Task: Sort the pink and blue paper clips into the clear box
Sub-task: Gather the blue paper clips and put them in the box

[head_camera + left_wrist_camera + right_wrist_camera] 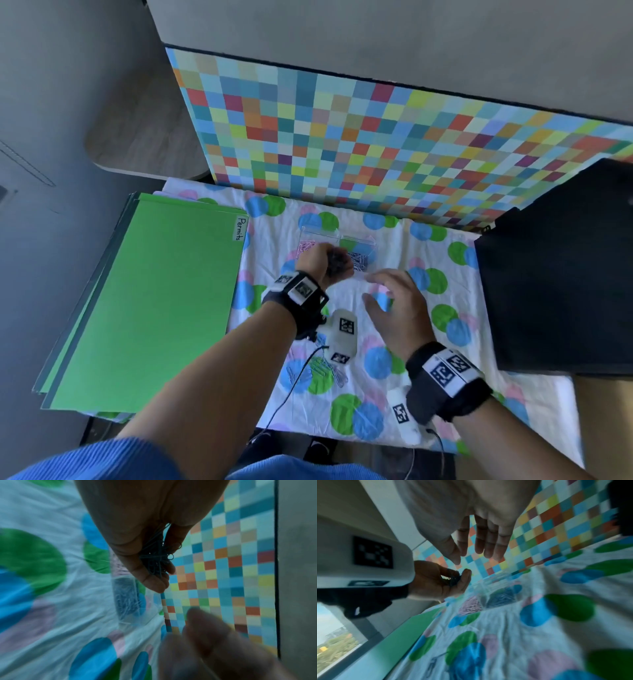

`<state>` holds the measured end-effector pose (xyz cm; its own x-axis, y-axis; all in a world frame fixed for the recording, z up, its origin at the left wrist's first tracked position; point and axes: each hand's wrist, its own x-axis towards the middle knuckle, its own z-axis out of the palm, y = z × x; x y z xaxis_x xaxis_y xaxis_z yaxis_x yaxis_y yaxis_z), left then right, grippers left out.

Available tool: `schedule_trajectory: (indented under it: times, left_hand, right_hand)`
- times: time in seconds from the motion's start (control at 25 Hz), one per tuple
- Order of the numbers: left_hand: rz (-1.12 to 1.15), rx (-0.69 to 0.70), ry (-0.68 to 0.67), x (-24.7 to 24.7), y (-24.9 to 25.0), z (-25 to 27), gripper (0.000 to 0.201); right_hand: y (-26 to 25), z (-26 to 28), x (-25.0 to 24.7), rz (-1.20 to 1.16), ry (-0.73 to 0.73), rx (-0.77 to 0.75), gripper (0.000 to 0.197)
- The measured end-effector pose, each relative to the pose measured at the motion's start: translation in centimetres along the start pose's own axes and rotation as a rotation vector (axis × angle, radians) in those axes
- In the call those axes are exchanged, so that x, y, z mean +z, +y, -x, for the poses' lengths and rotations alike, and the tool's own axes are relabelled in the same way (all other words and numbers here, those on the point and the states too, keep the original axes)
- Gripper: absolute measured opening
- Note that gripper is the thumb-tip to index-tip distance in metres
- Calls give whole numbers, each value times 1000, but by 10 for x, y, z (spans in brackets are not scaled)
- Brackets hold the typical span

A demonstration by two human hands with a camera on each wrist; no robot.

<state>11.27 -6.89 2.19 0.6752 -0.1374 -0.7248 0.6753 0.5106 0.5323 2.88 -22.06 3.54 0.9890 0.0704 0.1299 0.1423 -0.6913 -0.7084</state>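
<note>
A clear box (356,240) lies on the spotted cloth, pink clips (306,246) in its left part and blue clips (359,260) in its right part. My left hand (337,265) hovers over the box, fingers curled round a bunch of blue paper clips (157,561). The same bunch (453,577) shows in the right wrist view, above the box (488,595). My right hand (373,291) floats just in front of the box with straight, spread fingers (488,540) and holds nothing. Loose blue and pink clips (318,371) lie on the cloth under my left forearm.
A stack of green folders (147,301) labelled "Permits" lies to the left. A black object (555,274) fills the right side. A checkered board (376,137) stands behind the box. A white tagged device (344,330) and a black cable (298,380) hang by my left wrist.
</note>
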Motion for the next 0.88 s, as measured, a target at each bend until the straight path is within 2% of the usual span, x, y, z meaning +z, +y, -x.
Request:
schedule_trajectory:
  times: [0.12, 0.24, 0.28, 0.32, 0.36, 0.44, 0.52, 0.56, 0.64, 0.8, 0.88]
  left_hand:
    - [-216, 57, 43, 26, 12, -20, 29]
    - [-716, 181, 59, 38, 14, -40, 21]
    - [-814, 211, 71, 39, 13, -42, 22]
    - [-800, 204, 121, 42, 14, -43, 28]
    - [-909, 214, 122, 46, 12, -45, 34]
    - [-1255, 248, 66, 49, 7, -41, 40]
    - [-1227, 187, -13, 50, 10, -34, 41]
    - [-1172, 183, -69, 49, 14, -28, 39]
    - [-1249, 228, -104, 45, 15, -23, 34]
    - [-1239, 298, -188, 29, 19, -6, 32]
    - [-1126, 361, -184, 13, 24, 0, 33]
  right_hand:
    - [25, 17, -10, 46, -16, 30, 23]
    - [42, 30, -9, 38, -48, 62, 21]
    - [46, 33, -7, 44, -65, 81, 19]
    - [48, 34, -5, 53, -89, 96, 18]
    - [49, 36, -4, 69, -124, 108, 18]
    - [48, 36, 1, 118, -227, 128, 19]
    - [43, 35, 8, 179, -374, 172, 22]
    - [41, 34, 12, 209, -446, 193, 25]
    - [34, 32, 23, 241, -530, 200, 32]
    - [18, 33, 53, 254, -648, 136, 56]
    - [11, 30, 71, 298, -706, 54, 64]
